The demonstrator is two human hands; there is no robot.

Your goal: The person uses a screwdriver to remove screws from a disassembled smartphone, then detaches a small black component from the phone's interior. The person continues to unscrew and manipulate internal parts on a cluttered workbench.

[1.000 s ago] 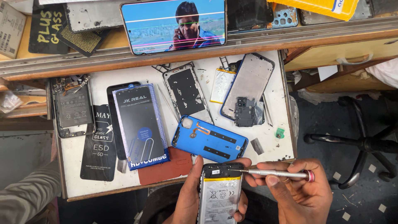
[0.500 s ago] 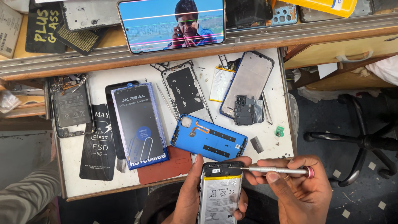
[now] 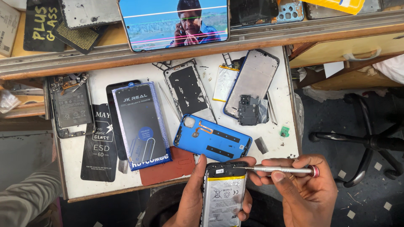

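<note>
My left hand (image 3: 191, 197) grips an opened phone (image 3: 222, 193) from below, its white battery facing up. My right hand (image 3: 305, 191) holds a slim silver screwdriver (image 3: 280, 170) with a red end cap, lying almost level. Its tip rests on the phone's top right corner. Both hands hover just off the near edge of a small white worktable (image 3: 101, 80). A blue phone back cover (image 3: 212, 138), inner side up, lies on the table right above the held phone.
The table carries a dark screen-protector box (image 3: 141, 124), a black packet (image 3: 101, 143), a brown mat (image 3: 166, 166), a phone frame (image 3: 188, 90), an opened phone (image 3: 70, 105) and a silver back cover (image 3: 252, 86). A phone with a lit screen (image 3: 174, 23) leans on the shelf behind. A stool base (image 3: 362, 141) stands at the right.
Nothing has clearly changed apart from a slight shift of the camera; both hands stay in place with the screwdriver tip at the phone's top corner.
</note>
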